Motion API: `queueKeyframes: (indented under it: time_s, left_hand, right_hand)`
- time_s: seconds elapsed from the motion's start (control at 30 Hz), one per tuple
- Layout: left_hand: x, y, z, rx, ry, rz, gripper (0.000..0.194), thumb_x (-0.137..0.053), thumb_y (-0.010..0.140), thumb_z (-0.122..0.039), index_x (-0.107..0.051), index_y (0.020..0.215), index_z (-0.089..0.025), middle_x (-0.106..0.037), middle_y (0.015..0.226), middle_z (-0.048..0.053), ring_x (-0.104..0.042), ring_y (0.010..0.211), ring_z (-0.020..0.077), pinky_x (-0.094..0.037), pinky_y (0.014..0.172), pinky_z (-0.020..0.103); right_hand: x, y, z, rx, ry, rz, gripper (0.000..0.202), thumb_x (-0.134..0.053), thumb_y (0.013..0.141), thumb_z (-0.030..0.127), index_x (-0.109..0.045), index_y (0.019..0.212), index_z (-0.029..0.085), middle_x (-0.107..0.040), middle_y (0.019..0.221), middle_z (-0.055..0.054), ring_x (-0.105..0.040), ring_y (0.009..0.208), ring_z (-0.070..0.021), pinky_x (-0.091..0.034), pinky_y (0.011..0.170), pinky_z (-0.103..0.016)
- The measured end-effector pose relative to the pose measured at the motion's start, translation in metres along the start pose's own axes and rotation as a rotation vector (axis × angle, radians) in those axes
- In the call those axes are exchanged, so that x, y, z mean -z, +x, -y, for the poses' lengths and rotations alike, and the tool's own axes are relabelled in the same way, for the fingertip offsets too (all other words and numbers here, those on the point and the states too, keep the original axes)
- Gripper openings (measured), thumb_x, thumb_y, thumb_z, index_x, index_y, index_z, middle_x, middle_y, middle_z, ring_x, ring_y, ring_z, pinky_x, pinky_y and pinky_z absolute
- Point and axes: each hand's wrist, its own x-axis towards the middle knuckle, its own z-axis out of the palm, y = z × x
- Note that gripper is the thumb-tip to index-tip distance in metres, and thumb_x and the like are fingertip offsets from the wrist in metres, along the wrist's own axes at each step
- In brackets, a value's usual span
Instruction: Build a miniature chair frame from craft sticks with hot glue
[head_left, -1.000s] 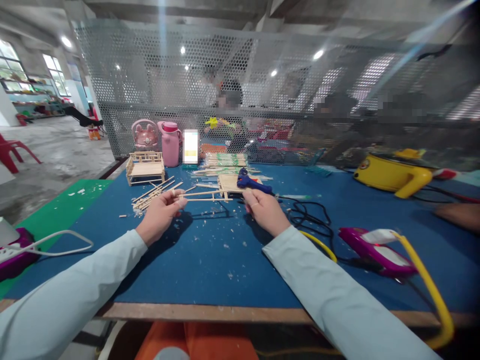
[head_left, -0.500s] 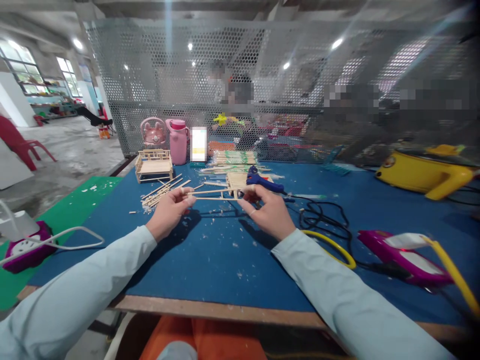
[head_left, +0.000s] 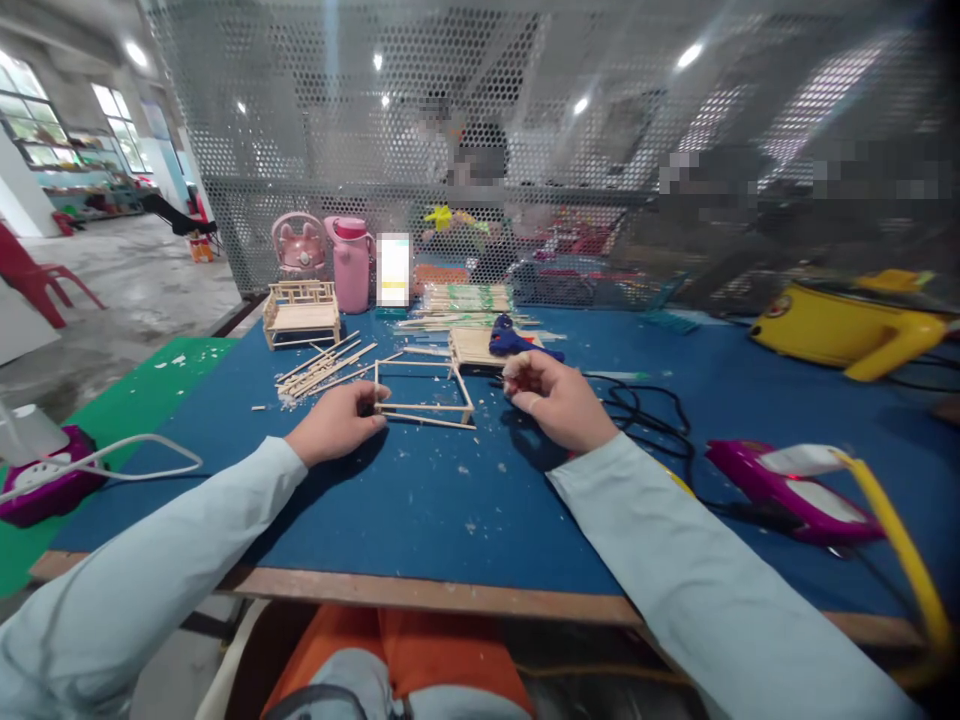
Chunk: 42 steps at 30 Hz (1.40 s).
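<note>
My left hand (head_left: 341,420) pinches the left end of a small rectangular frame of thin wooden sticks (head_left: 427,408), which is at the middle of the blue table. My right hand (head_left: 559,400) is apart from the frame, to its right, with fingers curled together; whether anything small is between them I cannot make out. Just behind my right hand, a blue glue gun (head_left: 514,338) lies over a flat wooden stick panel (head_left: 472,346). Loose sticks (head_left: 319,370) lie in a pile behind my left hand. A finished-looking miniature wooden bench (head_left: 302,315) stands at the back left.
Bundled sticks (head_left: 465,297), a pink bottle (head_left: 351,265) and a lit phone (head_left: 394,270) are at the back. Black cable (head_left: 652,425), a purple power strip (head_left: 795,495) and a yellow pot (head_left: 840,325) are at right. A person sits beyond the mesh screen (head_left: 300,130).
My right hand has let go of the stick frame and moved right. The frame has turned and come down towards the table, still in my left hand. The view has tilted slightly.
</note>
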Motion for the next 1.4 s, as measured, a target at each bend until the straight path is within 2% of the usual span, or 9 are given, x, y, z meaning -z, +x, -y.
queueKeyframes:
  time_s: [0.13, 0.3, 0.6, 0.7, 0.87, 0.93, 1.07, 1.13, 1.4]
  left_hand:
    - [0.002, -0.004, -0.004, -0.016, 0.079, -0.077, 0.045, -0.051, 0.067, -0.014, -0.053, 0.112, -0.013, -0.062, 0.102, 0.009, -0.058, 0.091, 0.0199, -0.045, 0.084, 0.035]
    - [0.001, -0.007, -0.028, -0.268, 0.153, -0.466, 0.037, -0.049, 0.072, -0.014, -0.056, 0.108, -0.014, -0.056, 0.115, 0.012, -0.046, 0.112, 0.0232, -0.035, 0.098, 0.041]
    - [-0.027, 0.013, -0.062, -0.16, -0.241, 0.017, 0.033, -0.05, 0.078, -0.041, -0.064, 0.069, -0.012, -0.056, 0.057, -0.001, -0.046, 0.054, 0.0094, -0.037, 0.053, 0.021]
    - [-0.012, 0.017, -0.052, -0.082, -0.185, -0.11, 0.035, -0.052, 0.076, -0.044, -0.063, 0.063, -0.013, -0.056, 0.054, -0.001, -0.044, 0.05, 0.009, -0.035, 0.05, 0.021]
    - [0.042, 0.027, -0.018, 0.111, -0.035, -0.436, 0.037, -0.058, 0.069, -0.048, -0.064, 0.067, -0.012, -0.054, 0.054, 0.001, -0.044, 0.05, 0.0105, -0.033, 0.049, 0.023]
    - [0.059, 0.031, -0.001, 0.194, 0.179, -0.573, 0.038, -0.056, 0.069, -0.05, -0.064, 0.069, -0.012, -0.056, 0.057, 0.003, -0.05, 0.054, 0.0135, -0.037, 0.053, 0.025]
    - [0.065, 0.033, 0.023, 0.156, 0.468, -0.583, 0.075, -0.071, 0.057, -0.041, -0.046, 0.119, -0.006, -0.061, 0.098, 0.015, -0.058, 0.085, 0.0238, -0.044, 0.071, 0.031]
    - [0.06, 0.03, 0.025, 0.078, 0.544, -0.547, 0.073, -0.066, 0.064, -0.038, -0.04, 0.124, -0.005, -0.055, 0.113, 0.02, -0.055, 0.097, 0.0263, -0.043, 0.079, 0.033]
    - [0.044, 0.023, 0.015, 0.119, 0.594, -0.289, 0.022, -0.05, 0.075, -0.036, -0.061, 0.068, -0.017, -0.065, 0.071, 0.009, -0.059, 0.069, 0.0212, -0.041, 0.062, 0.029]
  right_hand:
    - [-0.003, 0.0, 0.003, -0.124, 0.226, 0.051, 0.031, -0.048, 0.051, 0.011, -0.056, 0.081, 0.017, -0.052, 0.065, 0.002, -0.047, 0.06, -0.0104, -0.038, 0.054, -0.023]
    - [-0.009, -0.003, 0.012, -0.176, 0.353, 0.122, 0.033, -0.049, 0.052, 0.01, -0.06, 0.081, 0.017, -0.054, 0.064, 0.002, -0.047, 0.056, -0.0091, -0.039, 0.052, -0.023]
    - [-0.028, -0.01, 0.027, -0.086, 0.387, 0.31, 0.035, -0.056, 0.058, 0.011, -0.059, 0.092, 0.019, -0.055, 0.071, 0.001, -0.05, 0.063, -0.01, -0.042, 0.059, -0.025]
    - [-0.002, -0.004, 0.028, 0.041, 0.312, 0.006, 0.055, -0.059, 0.061, 0.014, -0.045, 0.113, 0.024, -0.054, 0.077, 0.002, -0.047, 0.055, -0.0088, -0.041, 0.054, -0.025]
    - [0.056, 0.007, 0.025, 0.259, 0.16, -1.064, 0.034, -0.047, 0.074, 0.024, -0.04, 0.107, 0.03, -0.051, 0.082, 0.0, -0.036, 0.044, -0.0085, -0.029, 0.04, -0.024]
    - [0.054, 0.006, 0.02, 0.163, 0.059, -0.937, 0.019, -0.047, 0.076, 0.03, -0.047, 0.095, 0.027, -0.05, 0.071, 0.0, -0.037, 0.044, -0.01, -0.029, 0.041, -0.025]
    - [0.014, -0.003, 0.012, -0.04, -0.395, 0.071, 0.021, -0.06, 0.068, 0.04, -0.058, 0.068, 0.019, -0.053, 0.058, 0.0, -0.045, 0.052, -0.0117, -0.035, 0.05, -0.026]
    - [-0.004, -0.008, 0.009, -0.12, -0.526, 0.358, 0.024, -0.063, 0.064, 0.042, -0.061, 0.068, 0.018, -0.052, 0.054, 0.002, -0.045, 0.05, -0.0108, -0.033, 0.05, -0.024]
    - [-0.015, -0.008, 0.002, -0.12, -0.655, 0.359, 0.025, -0.058, 0.068, 0.04, -0.062, 0.079, 0.017, -0.053, 0.058, 0.001, -0.047, 0.052, -0.0117, -0.032, 0.051, -0.023]
